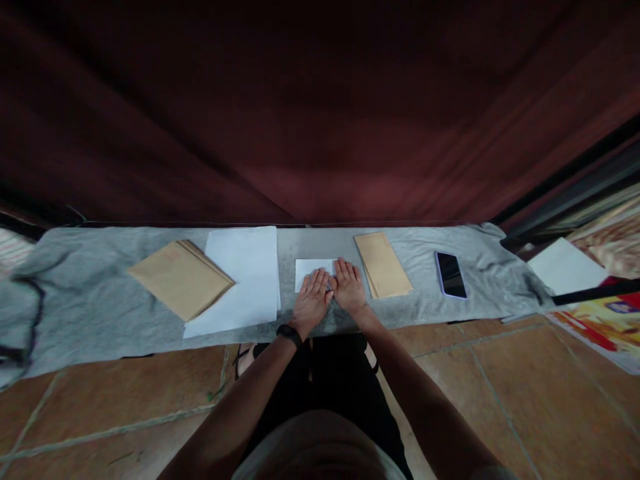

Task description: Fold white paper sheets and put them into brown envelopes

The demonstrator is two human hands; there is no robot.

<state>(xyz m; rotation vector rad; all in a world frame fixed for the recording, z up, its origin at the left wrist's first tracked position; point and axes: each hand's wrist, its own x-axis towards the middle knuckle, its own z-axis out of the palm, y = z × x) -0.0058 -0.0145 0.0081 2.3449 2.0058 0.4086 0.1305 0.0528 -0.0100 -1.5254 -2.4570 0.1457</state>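
Note:
A small white folded paper (303,268) lies on the grey cloth in front of me, partly covered by my hands. My left hand (313,300) presses flat on its lower middle, fingers stretched out, a dark band on the wrist. Flat over the paper's right end rests my right hand (349,287), its fingers straight and the thumbs close together. Left of them are large white paper sheets (245,273), with a stack of brown envelopes (183,277) overlapping them. On the right, near my right hand, lies a smaller pile of brown envelopes (384,265).
A phone (451,275) lies farther right on the grey cloth (320,241) covering the narrow bench. Dark red fabric (320,147) hangs behind it. A white card or sheet (567,267) and a colourful printed box or sheet (610,327) are at the far right. The floor (480,373) is tiled.

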